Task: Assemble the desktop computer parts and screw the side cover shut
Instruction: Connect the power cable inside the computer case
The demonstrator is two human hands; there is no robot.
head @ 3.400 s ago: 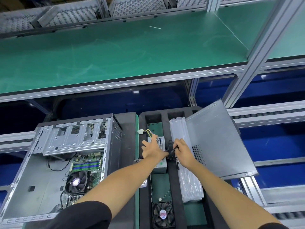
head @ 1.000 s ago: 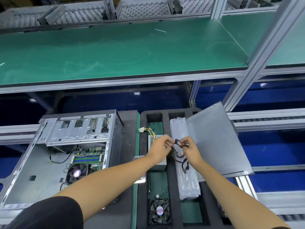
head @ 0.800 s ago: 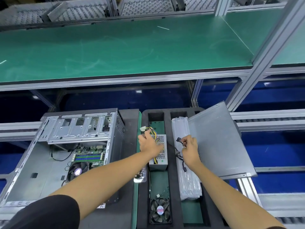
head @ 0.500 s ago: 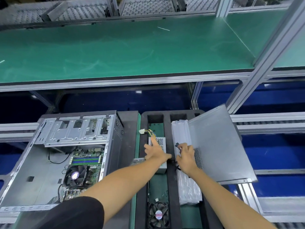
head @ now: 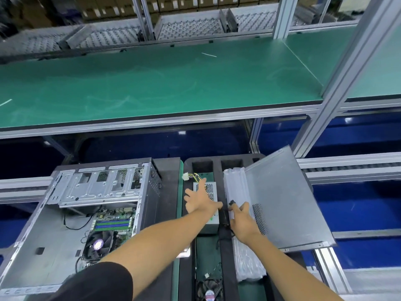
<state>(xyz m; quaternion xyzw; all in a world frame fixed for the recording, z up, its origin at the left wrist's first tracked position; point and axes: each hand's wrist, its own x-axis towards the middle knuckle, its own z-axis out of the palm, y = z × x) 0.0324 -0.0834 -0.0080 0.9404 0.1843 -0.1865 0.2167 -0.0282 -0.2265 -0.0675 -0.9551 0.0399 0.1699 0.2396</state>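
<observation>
Head view, workstation with two black foam trays side by side below a green shelf (head: 152, 88).

I see my left hand (head: 200, 199) lying flat on the power supply unit (head: 209, 210), its fingers straight and spread, gripping nothing. The power supply unit is a small silver box with a perforated top; it sits in the left channel of the parts tray (head: 223, 246). A yellow-and-black wire bundle with a white connector (head: 185, 176) leads from its far end toward the tray's far-left corner.

My right hand (head: 242, 222) rests on the clear plastic bag (head: 243, 224) in the middle channel, just right of the power supply unit. Its fingers are loosely extended. Black cables (head: 225, 213) lie along the divider at its fingertips; I cannot tell whether the hand holds them.

The side cover (head: 286, 203), a grey metal panel with a vent grille, lies tilted over the right side of the parts tray, its near-right corner overhanging the tray edge onto the conveyor rails (head: 351, 168).

The open computer case (head: 71, 224) lies on its side on the left tray. Inside it I see the drive cage (head: 97, 187) at the far end, and nearer me the motherboard (head: 115, 222) with blue memory slots and the CPU cooler fan (head: 98, 244).

A loose case fan (head: 209, 291) lies at the near end of the parts tray's left channel.
</observation>
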